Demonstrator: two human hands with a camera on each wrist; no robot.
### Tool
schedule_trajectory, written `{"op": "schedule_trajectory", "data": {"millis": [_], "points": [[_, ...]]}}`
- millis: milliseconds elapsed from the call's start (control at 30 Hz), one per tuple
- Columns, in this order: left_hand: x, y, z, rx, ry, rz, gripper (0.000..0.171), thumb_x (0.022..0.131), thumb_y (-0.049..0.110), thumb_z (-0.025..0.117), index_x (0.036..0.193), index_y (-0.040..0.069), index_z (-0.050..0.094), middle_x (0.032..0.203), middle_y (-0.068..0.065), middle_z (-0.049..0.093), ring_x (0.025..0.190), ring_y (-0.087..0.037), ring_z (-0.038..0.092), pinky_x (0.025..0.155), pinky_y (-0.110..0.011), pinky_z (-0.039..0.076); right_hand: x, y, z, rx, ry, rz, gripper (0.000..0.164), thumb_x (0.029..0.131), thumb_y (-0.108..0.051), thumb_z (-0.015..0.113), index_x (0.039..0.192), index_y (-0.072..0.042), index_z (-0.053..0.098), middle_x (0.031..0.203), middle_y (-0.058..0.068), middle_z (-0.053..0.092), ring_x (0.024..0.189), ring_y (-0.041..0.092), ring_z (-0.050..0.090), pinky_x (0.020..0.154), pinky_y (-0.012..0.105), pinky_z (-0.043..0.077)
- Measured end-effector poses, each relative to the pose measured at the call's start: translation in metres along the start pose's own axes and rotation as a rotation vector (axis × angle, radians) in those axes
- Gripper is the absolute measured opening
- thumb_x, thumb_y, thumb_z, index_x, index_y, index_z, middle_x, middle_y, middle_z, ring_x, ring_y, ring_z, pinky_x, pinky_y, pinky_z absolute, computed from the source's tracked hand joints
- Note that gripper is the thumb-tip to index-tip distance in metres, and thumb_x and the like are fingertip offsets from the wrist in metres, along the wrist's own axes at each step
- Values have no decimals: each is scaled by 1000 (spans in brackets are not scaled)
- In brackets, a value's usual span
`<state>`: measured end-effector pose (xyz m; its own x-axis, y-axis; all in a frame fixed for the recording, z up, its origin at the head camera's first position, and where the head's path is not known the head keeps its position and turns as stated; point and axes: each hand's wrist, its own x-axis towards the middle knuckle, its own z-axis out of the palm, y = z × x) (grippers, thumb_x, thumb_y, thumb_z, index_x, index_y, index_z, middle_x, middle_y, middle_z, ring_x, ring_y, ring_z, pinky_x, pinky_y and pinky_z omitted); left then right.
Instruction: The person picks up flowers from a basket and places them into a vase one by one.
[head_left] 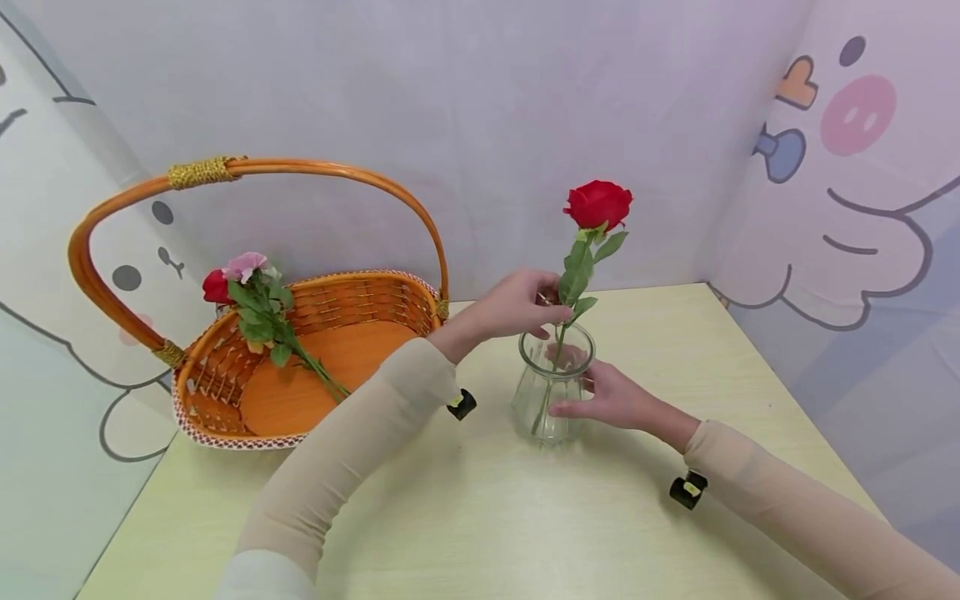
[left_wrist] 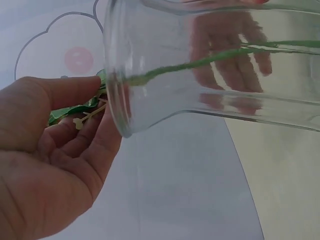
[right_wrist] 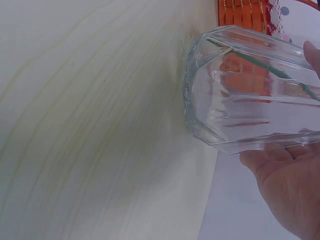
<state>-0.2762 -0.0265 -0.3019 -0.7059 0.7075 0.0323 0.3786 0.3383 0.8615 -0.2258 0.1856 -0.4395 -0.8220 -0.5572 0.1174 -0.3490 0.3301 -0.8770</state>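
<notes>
A red rose (head_left: pixel 600 205) stands upright with its long green stem (left_wrist: pixel 200 62) down inside a clear glass vase (head_left: pixel 528 398). My left hand (head_left: pixel 517 305) pinches the stem and lower leaves between thumb and fingers, right at the vase's rim. Around the side of the vase goes my right hand (head_left: pixel 611 400), thumb in front and fingers behind the glass. In the right wrist view, the ribbed vase (right_wrist: pixel 200 100) has the lower end of the stem slanting within it.
An orange wicker basket (head_left: pixel 360 304) with a tall arched handle stands at left. Several flowers lie in it, with a red rose (head_left: pixel 217 287) and a pink flower (head_left: pixel 245 266) over its left rim. Behind the pale wooden table (head_left: pixel 525 525) hangs a cloth printed with cartoon animals.
</notes>
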Motion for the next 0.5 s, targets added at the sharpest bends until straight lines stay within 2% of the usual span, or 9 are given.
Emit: {"op": "schedule_trajectory", "data": {"millis": [267, 500], "points": [[1, 2, -1, -31, 28, 20, 24, 97, 4, 68, 120, -3, 66, 101, -16, 70, 95, -30, 70, 74, -33, 63, 1, -1, 0, -10, 11, -12, 84, 85, -28, 85, 154, -17, 38, 155, 13, 45, 142, 28, 42, 113, 59, 36], [0, 2, 0, 60, 50, 23, 22, 98, 4, 67, 118, -3, 68, 101, -16, 72, 91, -25, 70, 71, -30, 63, 1, 0, 1, 5, 6, -7, 87, 85, -28, 85, 156, -13, 36, 155, 13, 44, 142, 29, 42, 114, 60, 35]]}}
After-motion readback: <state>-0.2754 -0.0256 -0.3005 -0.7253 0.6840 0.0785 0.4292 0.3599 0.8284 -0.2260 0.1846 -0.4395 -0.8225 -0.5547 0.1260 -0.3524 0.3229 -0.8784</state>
